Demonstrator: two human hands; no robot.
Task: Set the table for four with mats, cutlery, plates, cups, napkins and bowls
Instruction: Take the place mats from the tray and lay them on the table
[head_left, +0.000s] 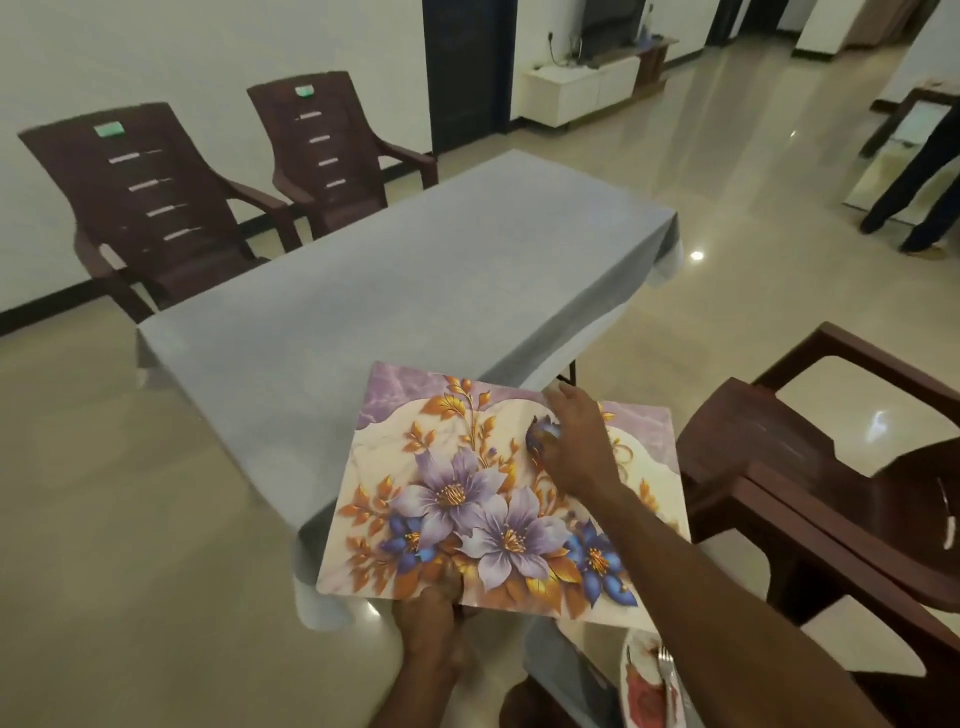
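Observation:
A floral mat (483, 499) with purple and blue flowers and gold leaves hangs over the near corner of the table (395, 291), which wears a plain grey cloth. My left hand (434, 618) pinches the mat's near edge from below. My right hand (574, 441) lies on the mat near its far edge, fingers spread and reaching toward that edge. At the bottom right a plate (644, 691) with a red pattern shows, with a fork (667, 675) lying on it.
Two brown plastic chairs (171, 208) stand along the table's far side and another brown chair (831, 493) is close on my right. A person's legs (914, 182) stand at the far right by a low table. The floor is glossy tile.

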